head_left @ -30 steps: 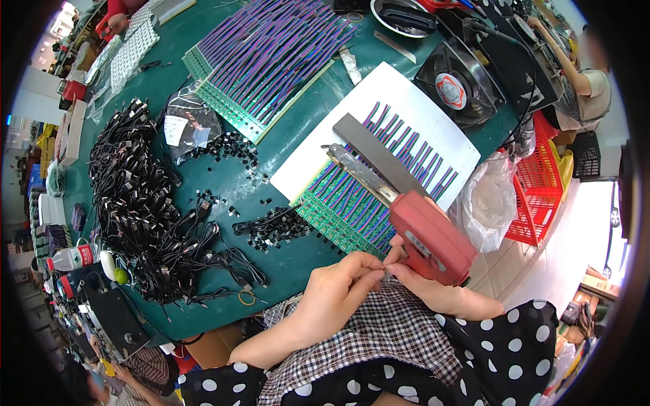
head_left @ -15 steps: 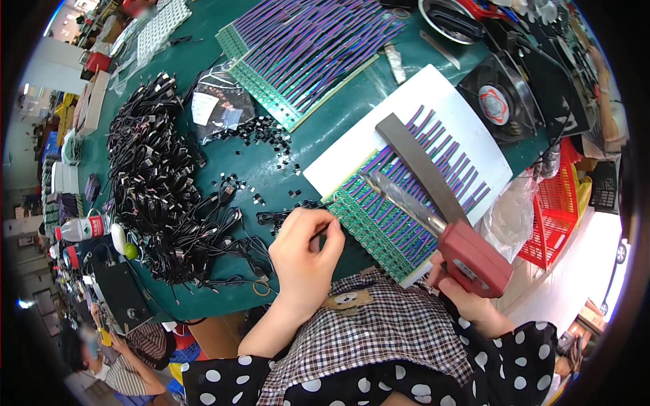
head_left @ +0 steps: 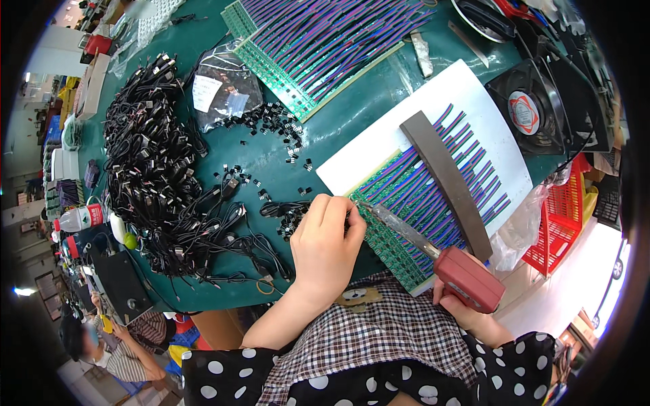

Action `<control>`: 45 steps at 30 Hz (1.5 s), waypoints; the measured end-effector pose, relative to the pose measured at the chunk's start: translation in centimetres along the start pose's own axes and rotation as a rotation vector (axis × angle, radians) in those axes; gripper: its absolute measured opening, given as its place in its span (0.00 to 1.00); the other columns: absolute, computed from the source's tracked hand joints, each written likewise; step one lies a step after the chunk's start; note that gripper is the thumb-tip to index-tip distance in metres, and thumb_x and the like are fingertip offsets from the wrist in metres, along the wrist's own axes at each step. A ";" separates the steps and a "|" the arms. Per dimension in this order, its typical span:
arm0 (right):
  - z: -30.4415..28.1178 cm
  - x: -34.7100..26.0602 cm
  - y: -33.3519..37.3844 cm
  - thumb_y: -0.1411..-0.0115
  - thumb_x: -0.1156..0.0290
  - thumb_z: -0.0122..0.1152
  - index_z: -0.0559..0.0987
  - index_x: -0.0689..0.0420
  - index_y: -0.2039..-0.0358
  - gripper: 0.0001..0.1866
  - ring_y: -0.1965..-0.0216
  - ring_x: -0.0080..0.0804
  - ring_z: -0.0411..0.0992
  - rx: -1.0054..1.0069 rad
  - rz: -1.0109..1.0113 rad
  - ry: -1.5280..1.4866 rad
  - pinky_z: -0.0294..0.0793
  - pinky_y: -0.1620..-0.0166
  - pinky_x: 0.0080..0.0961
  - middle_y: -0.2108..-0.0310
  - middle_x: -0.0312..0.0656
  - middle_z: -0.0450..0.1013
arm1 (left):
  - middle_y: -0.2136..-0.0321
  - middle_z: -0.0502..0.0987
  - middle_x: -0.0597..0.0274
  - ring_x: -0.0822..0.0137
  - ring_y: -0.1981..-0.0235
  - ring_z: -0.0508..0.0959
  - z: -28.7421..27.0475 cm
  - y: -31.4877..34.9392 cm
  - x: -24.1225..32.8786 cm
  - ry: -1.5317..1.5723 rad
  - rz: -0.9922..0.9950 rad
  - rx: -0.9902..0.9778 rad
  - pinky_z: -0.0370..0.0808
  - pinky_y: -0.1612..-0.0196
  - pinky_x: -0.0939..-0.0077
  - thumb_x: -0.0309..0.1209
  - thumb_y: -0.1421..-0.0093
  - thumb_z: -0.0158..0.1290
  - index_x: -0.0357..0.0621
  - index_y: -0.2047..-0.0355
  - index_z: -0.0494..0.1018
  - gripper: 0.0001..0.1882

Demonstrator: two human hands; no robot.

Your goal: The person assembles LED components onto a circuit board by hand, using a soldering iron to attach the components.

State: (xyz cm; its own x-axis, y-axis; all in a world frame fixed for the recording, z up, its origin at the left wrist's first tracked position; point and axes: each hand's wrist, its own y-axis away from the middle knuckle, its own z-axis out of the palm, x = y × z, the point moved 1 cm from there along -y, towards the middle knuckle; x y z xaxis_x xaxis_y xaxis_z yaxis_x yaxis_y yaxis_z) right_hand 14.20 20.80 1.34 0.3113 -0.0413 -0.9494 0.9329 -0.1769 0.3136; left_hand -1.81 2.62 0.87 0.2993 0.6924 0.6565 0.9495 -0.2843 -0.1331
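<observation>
My right hand [head_left: 468, 317] grips a red soldering gun [head_left: 467, 279], its long metal barrel slanting up and left. The gun's tip is at the upper left corner of a green circuit board panel [head_left: 387, 249], close to my left fingertips. My left hand [head_left: 326, 240] is closed in a pinch at that same corner; what lies between thumb and forefinger is hidden. Purple-blue wires [head_left: 414, 177] run from the panel across a white board [head_left: 352, 169], and a dark flat bar [head_left: 447, 186] lies over them. Black cables [head_left: 279, 211] lie just left of my left hand.
A large heap of black cables [head_left: 145, 155] covers the left of the green table. Small black parts [head_left: 271, 125] lie scattered beside a clear bag [head_left: 227, 91]. Another wired panel [head_left: 284, 88] lies at the back; a fan [head_left: 525, 111] stands at right, above a red crate [head_left: 558, 216].
The soldering gun's tip has come down from above the wires to the panel's corner, near my left fingertips. My left hand has moved up against that corner. The whole view has shifted slightly.
</observation>
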 end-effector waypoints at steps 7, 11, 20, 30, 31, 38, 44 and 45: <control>-0.2 0.2 0.1 0.54 0.69 0.68 0.65 0.70 0.47 0.35 0.77 0.18 0.72 -0.001 0.040 -0.005 0.70 0.72 0.15 0.75 0.36 0.74 | 0.80 0.68 0.64 0.74 0.85 0.68 0.0 -0.1 -0.2 0.016 0.015 -0.007 0.66 0.81 0.82 0.18 0.53 0.55 0.39 0.77 0.69 0.06; -0.3 0.0 0.0 0.54 0.70 0.68 0.66 0.70 0.48 0.34 0.78 0.20 0.72 -0.026 0.037 0.037 0.70 0.72 0.16 0.76 0.36 0.74 | 0.80 0.68 0.64 0.74 0.85 0.68 0.0 0.0 -0.2 0.023 0.010 -0.007 0.66 0.81 0.82 0.17 0.53 0.55 0.39 0.76 0.69 0.06; -1.4 2.2 1.6 0.56 0.77 0.65 0.66 0.68 0.48 0.33 0.74 0.24 0.74 -0.007 -0.046 0.398 0.72 0.69 0.18 0.70 0.41 0.75 | 0.80 0.67 0.64 0.75 0.85 0.67 -0.1 0.0 -0.1 0.015 0.013 -0.007 0.65 0.81 0.82 0.17 0.53 0.55 0.39 0.77 0.69 0.06; -0.6 0.1 0.6 0.54 0.75 0.66 0.65 0.72 0.48 0.33 0.73 0.19 0.70 0.028 0.081 -0.253 0.69 0.70 0.12 0.66 0.44 0.74 | 0.78 0.69 0.60 0.64 0.80 0.73 -0.4 0.0 0.2 0.015 -0.014 -0.029 0.71 0.78 0.73 0.19 0.52 0.55 0.39 0.75 0.68 0.07; -0.7 0.2 0.7 0.54 0.75 0.66 0.65 0.72 0.48 0.33 0.73 0.19 0.70 0.030 0.080 -0.253 0.69 0.70 0.12 0.66 0.44 0.74 | 0.78 0.69 0.60 0.64 0.80 0.73 -0.4 -0.1 0.3 0.015 -0.012 -0.030 0.71 0.78 0.73 0.19 0.52 0.55 0.39 0.75 0.68 0.07; -1.4 1.6 1.6 0.53 0.75 0.64 0.65 0.70 0.49 0.31 0.70 0.22 0.72 -0.007 0.008 -0.014 0.71 0.69 0.14 0.66 0.45 0.74 | 0.79 0.71 0.64 0.76 0.79 0.69 -1.6 -0.8 0.1 0.314 -0.134 -0.143 0.66 0.75 0.84 0.18 0.51 0.55 0.36 0.72 0.72 0.05; -0.8 1.2 1.4 0.55 0.76 0.64 0.66 0.68 0.49 0.31 0.71 0.26 0.75 0.034 0.062 0.006 0.73 0.68 0.19 0.67 0.43 0.75 | 0.79 0.70 0.62 0.73 0.80 0.69 -1.4 -0.7 0.4 0.171 -0.067 -0.206 0.65 0.78 0.82 0.17 0.53 0.55 0.37 0.74 0.71 0.06; -0.8 1.4 1.5 0.56 0.76 0.64 0.67 0.68 0.49 0.31 0.72 0.27 0.75 0.007 0.031 0.137 0.74 0.69 0.20 0.68 0.42 0.76 | 0.79 0.69 0.62 0.72 0.80 0.70 -1.4 -0.7 0.5 0.134 -0.057 -0.197 0.65 0.78 0.81 0.17 0.53 0.55 0.37 0.74 0.71 0.06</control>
State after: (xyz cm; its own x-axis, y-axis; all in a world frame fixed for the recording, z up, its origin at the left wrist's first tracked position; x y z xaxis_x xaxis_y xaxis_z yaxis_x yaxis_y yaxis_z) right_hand 16.13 21.31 0.51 0.3617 0.0873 -0.9282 0.9215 -0.1848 0.3417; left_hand -2.48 2.22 2.30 0.2184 0.6206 0.7531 0.9239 -0.3800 0.0452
